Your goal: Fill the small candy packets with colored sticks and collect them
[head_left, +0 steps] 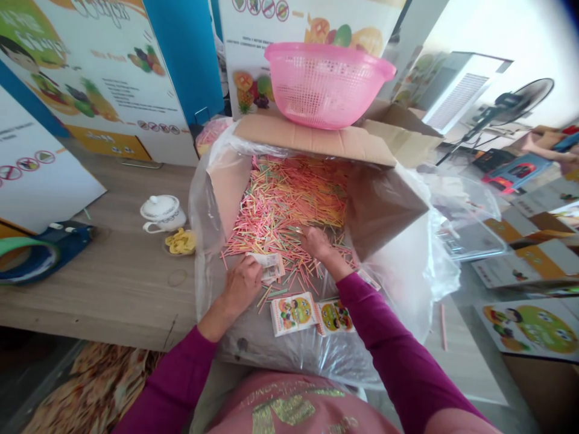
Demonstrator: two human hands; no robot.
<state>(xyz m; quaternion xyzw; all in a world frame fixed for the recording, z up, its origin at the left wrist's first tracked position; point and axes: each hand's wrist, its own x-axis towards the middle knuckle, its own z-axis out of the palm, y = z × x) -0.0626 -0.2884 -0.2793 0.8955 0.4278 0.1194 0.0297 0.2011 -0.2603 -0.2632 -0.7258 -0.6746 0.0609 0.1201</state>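
An open carton lined with clear plastic holds a heap of thin pink, yellow and green sticks (289, 193). My left hand (244, 278) is closed on a small white printed packet (270, 265) at the front left of the heap. Over the middle of the sticks, my right hand (316, 242) has its fingers bent together among them; what they pinch is too small to make out. Nearer to me lie a stack of printed packets (294, 313) and another packet (335, 317) beside it, on the plastic.
A pink basket (328, 84) rests on the carton's back flap (312, 138). To the left are a lidded white cup (160, 212), a dish of yellow bands (181, 242) and a tape dispenser (67, 241). Printed boxes (122, 78) stand behind; a fan (525, 99) is at right.
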